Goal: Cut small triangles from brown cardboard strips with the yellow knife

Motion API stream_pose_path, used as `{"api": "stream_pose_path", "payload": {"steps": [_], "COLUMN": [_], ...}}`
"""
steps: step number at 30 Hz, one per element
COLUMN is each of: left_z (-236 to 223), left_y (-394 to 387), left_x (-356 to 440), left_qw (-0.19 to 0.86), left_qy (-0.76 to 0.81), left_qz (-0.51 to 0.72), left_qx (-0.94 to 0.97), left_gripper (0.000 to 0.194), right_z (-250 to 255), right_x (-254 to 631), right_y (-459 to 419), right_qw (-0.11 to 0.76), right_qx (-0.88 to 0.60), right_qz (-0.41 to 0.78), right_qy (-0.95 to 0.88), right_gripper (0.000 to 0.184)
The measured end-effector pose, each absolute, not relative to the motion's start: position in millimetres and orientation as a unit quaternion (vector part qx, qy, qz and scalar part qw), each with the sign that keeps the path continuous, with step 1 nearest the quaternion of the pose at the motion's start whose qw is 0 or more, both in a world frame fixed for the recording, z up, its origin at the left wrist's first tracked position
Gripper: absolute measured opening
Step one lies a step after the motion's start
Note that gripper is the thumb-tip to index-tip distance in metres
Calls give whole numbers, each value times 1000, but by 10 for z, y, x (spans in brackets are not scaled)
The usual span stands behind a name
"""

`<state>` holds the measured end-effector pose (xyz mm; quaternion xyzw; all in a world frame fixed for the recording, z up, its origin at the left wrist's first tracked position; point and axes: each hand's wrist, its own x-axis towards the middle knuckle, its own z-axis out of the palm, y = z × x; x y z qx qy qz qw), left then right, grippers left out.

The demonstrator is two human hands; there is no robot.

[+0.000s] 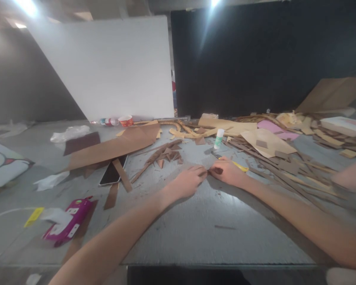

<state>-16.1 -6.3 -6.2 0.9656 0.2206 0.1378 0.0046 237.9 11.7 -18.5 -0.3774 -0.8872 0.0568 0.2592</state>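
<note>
My left hand (191, 181) and my right hand (228, 171) meet low over the middle of the grey table, fingers pinched together. Between the fingertips is a small dark brown paper piece (210, 171), mostly hidden by the fingers. Just behind my right hand lies a yellow-handled tool (241, 166), partly covered by that hand. A white and green glue stick (218, 139) stands upright beyond it. Left of my left hand is a cluster of folded brown paper points (167, 153), beside a wrapped brown paper stem (156, 157).
A phone (111, 174) lies under brown paper strips at left, near a purple power strip (69, 221) with a white plug and cable. Cut brown strips (273, 170) spread across the right, where another person's arm (351, 174) reaches in. A paper cup (125, 120) is at the back.
</note>
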Motion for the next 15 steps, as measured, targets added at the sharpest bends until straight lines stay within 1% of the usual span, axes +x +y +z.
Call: {"api": "stream_pose_path", "payload": {"steps": [7, 10, 15], "left_z": [-64, -69, -80], "left_y": [-57, -53, -54], "left_x": [-159, -161, -162], "left_qw": [9, -4, -28], "left_qy": [219, 215, 213], "left_qz": [143, 143, 142], "left_qx": [965, 966, 966], "left_gripper": [47, 48, 48], "right_z": [-157, -178, -162], "right_x": [2422, 2454, 2478], "right_y": [124, 169, 198], "right_qw": [250, 234, 194], "right_qx": [-244, -204, -181], "right_qz": [-33, -76, -98], "right_qy": [-937, -948, -959], "right_gripper": [41, 39, 35]}}
